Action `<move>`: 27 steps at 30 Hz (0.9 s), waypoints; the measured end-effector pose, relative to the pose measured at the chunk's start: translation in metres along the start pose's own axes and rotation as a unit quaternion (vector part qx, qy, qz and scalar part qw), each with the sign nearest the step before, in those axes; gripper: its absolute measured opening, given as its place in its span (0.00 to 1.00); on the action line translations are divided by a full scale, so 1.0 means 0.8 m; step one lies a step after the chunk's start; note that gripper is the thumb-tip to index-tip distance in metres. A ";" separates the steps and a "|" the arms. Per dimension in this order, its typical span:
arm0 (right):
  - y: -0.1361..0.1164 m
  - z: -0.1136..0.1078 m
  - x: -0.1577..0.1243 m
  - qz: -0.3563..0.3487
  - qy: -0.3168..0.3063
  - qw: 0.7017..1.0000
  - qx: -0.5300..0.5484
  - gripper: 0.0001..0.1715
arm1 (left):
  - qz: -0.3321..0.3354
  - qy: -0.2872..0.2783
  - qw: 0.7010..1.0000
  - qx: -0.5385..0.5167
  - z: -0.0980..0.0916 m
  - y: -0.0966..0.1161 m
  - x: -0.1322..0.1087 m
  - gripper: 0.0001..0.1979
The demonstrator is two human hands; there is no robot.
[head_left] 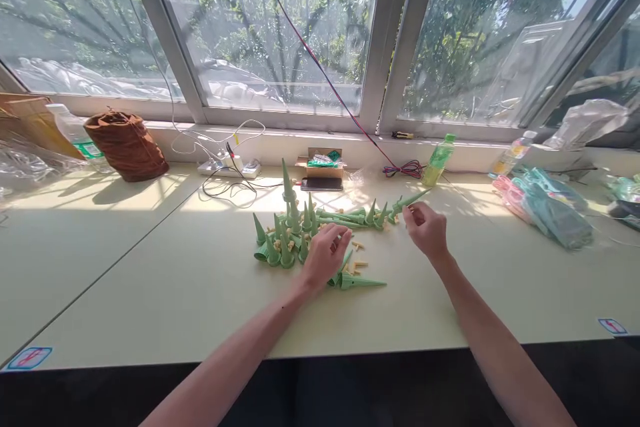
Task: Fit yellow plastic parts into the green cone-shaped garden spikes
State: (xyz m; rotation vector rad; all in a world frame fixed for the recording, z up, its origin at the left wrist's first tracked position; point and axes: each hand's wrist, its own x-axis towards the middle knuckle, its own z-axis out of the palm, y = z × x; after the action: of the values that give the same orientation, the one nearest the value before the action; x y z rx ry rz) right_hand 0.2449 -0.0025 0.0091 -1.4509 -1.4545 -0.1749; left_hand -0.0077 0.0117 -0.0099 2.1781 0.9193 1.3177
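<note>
Several green plastic cone spikes (pixel 285 240) lie and stand in a heap on the pale table (pixel 150 280), with small beige pieces (pixel 357 267) scattered among them. My left hand (pixel 325 253) rests over the heap's right part, fingers curled down onto the spikes; a lying spike (pixel 363 282) sits just under it. My right hand (pixel 425 230) hovers to the right with fingers bent, its fingertips next to the end of a row of spikes (pixel 395 208). What either hand grips is hidden.
A brown bag (pixel 126 145) sits at the back left. A power strip with white cables (pixel 225 167), a small cardboard box (pixel 323 167), a green bottle (pixel 438 160) and bundles of pink and teal packets (pixel 545 207) line the back by the window.
</note>
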 end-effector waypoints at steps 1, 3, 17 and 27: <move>0.005 -0.002 0.001 -0.007 -0.014 1.000 -0.019 0.16 | 0.003 -0.003 1.000 0.002 0.001 0.000 0.000 0.12; 0.013 -0.003 0.002 -0.013 -0.052 0.997 -0.046 0.17 | 0.005 -0.006 1.000 0.003 0.001 -0.001 -0.001 0.12; 0.013 0.002 -0.002 0.035 -0.211 0.967 -0.138 0.18 | 0.003 -0.016 1.000 0.017 0.002 0.000 -0.001 0.16; 0.006 0.016 -0.008 0.050 -0.274 0.940 -0.197 0.21 | 0.003 -0.034 0.999 0.015 0.003 0.000 0.000 0.16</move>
State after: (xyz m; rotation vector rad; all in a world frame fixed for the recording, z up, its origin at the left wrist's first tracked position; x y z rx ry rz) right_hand 0.2402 0.0032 -0.0039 -2.0084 -1.8567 0.0093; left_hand -0.0056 0.0119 -0.0110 2.2360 0.9132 1.2321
